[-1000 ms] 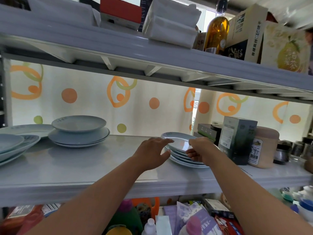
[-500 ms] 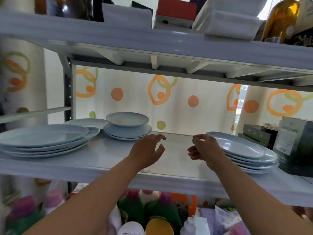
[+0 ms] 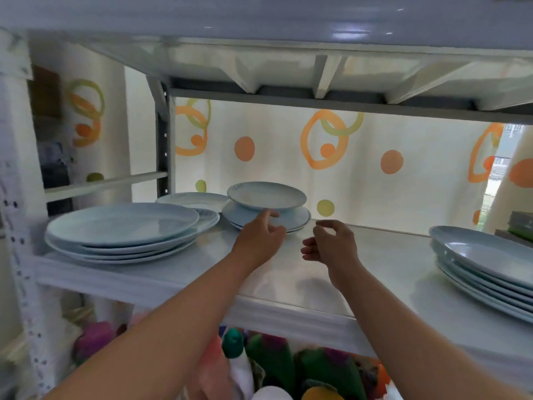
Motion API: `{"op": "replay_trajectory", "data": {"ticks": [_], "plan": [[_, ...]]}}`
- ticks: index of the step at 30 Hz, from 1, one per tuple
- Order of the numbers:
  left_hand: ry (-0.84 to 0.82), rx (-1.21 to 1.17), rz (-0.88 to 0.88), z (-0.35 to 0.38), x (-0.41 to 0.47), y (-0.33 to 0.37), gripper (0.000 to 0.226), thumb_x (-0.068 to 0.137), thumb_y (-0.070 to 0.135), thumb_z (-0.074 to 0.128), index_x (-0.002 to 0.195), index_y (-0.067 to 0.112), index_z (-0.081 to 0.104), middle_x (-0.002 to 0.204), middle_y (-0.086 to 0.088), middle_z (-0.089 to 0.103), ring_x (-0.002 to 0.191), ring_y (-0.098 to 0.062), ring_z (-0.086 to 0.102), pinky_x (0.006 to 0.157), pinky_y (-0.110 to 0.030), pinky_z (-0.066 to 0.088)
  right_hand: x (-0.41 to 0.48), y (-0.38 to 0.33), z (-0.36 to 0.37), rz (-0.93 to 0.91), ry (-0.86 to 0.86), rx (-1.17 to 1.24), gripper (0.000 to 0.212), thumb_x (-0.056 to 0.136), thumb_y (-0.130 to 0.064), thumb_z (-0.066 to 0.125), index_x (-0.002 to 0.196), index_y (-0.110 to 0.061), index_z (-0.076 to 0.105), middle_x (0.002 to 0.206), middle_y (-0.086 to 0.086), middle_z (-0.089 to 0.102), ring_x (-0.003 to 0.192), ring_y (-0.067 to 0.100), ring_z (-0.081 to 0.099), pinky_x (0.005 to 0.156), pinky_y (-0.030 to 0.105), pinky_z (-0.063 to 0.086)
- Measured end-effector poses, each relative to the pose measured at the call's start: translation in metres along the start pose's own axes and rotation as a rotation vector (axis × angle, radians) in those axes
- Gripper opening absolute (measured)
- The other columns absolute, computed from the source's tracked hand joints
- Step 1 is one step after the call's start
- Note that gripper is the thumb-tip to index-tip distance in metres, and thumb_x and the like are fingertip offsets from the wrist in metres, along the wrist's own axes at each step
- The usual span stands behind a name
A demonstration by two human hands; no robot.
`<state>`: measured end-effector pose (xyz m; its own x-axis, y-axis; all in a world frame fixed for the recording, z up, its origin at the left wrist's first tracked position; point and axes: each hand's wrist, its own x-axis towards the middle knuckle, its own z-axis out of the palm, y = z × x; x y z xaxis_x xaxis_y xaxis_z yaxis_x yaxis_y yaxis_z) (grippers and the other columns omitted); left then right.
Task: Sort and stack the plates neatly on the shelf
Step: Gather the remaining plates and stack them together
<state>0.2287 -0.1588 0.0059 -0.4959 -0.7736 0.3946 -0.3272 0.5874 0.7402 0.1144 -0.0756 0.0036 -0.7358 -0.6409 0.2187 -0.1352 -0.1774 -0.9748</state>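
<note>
On the white shelf [image 3: 317,272] stand three groups of pale blue plates. A stack of large plates [image 3: 124,229] lies at the left. A small deep plate [image 3: 266,195] sits on top of flatter plates [image 3: 297,219] at the back middle, with a single plate [image 3: 193,198] behind the left stack. Another stack of plates [image 3: 487,267] rests at the right edge. My left hand [image 3: 259,235] is open, its fingertips at the front rim of the back middle pile. My right hand [image 3: 331,241] hovers just right of it, fingers curled apart, holding nothing.
The upper shelf's underside [image 3: 317,67] hangs low over the plates. A grey upright post [image 3: 164,145] stands at the back left. A curtain with orange circles [image 3: 323,145] closes the back. Bottles and packets [image 3: 288,368] crowd the level below.
Both hands left the right-hand stack and moved left to the back middle pile. The view swung left and came closer to the shelf.
</note>
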Motion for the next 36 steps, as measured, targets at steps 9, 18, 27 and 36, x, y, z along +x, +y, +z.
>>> {"op": "replay_trajectory", "data": {"ticks": [9,18,27,36], "plan": [[0.093,-0.15,-0.07,-0.001,0.023,-0.02,0.051,0.092,0.023,0.037,0.138,0.041,0.026,0.062,0.001,0.047,0.059,-0.014,0.045,0.059,-0.031,0.037,0.037,0.004,0.05,-0.133,0.112,-0.052,0.028,0.091,-0.017,0.044,0.117,-0.023,0.055,0.078,0.014,0.064,0.051,0.019,0.062,0.058,0.029,0.058],[0.086,-0.009,-0.049,0.003,0.03,-0.031,0.051,0.093,0.027,0.042,0.142,0.029,0.03,0.145,-0.007,0.036,0.128,-0.023,0.041,0.101,-0.032,0.034,0.049,0.018,0.053,-0.244,-0.196,-0.332,0.045,0.095,-0.025,0.042,0.139,-0.031,0.042,0.088,0.001,0.057,0.077,0.02,0.059,0.085,0.046,0.054],[0.16,0.047,0.006,-0.001,0.026,-0.028,0.035,0.091,0.02,0.045,0.125,0.022,0.046,0.13,-0.006,0.045,0.111,-0.02,0.048,0.085,-0.024,0.035,0.05,0.018,0.052,-0.268,-0.123,-0.297,0.012,0.092,-0.027,0.049,0.096,-0.021,0.058,0.09,0.003,0.063,0.084,0.025,0.066,0.085,0.047,0.055],[0.184,0.07,0.077,0.001,0.024,-0.029,0.034,0.086,0.02,0.05,0.119,0.027,0.05,0.122,-0.003,0.05,0.102,-0.023,0.052,0.09,-0.035,0.046,0.053,0.018,0.047,-0.148,-0.082,-0.031,0.012,0.088,-0.025,0.061,0.079,-0.018,0.057,0.079,0.004,0.066,0.066,0.013,0.068,0.086,0.041,0.056]]}}
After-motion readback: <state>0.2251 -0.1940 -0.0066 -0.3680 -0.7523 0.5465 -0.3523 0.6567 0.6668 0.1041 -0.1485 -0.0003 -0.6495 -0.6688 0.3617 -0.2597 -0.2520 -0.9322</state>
